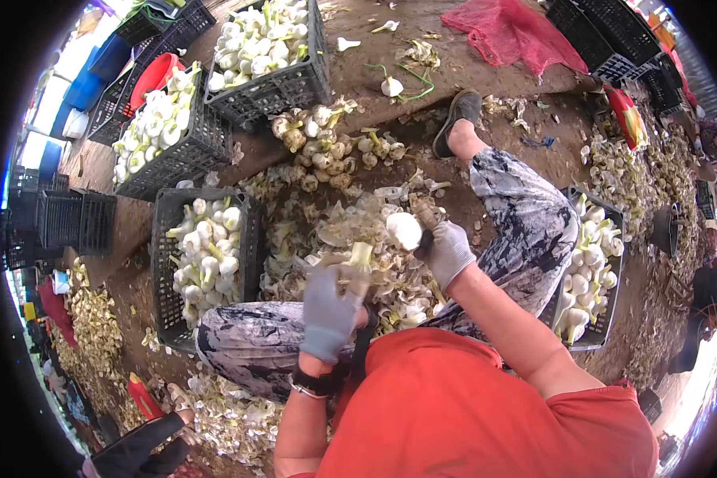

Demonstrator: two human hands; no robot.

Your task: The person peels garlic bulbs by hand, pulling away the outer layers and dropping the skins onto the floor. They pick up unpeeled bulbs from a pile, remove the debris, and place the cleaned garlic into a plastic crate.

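Note:
My right hand [450, 250], in a pale work glove, is closed at a white garlic bulb [404, 231] above the heap of peelings. A small dark piece shows at its thumb, and I cannot tell what it is. My left hand [333, 304], gloved in grey and blurred by motion, has its fingers curled at a pale green garlic stem [361, 255]. Dry garlic skins [334, 233] cover the ground between my legs, beneath both hands. Beyond them lies a cluster of unpeeled garlic [323, 155] with brownish skins.
Black crates of clean white garlic stand by my left leg [161, 271] and right leg [605, 323]. Two fuller crates [271, 92] are at the upper left, near a red basin [153, 78]. Pink netting [506, 36] lies ahead. Other people sit at the edges among peelings.

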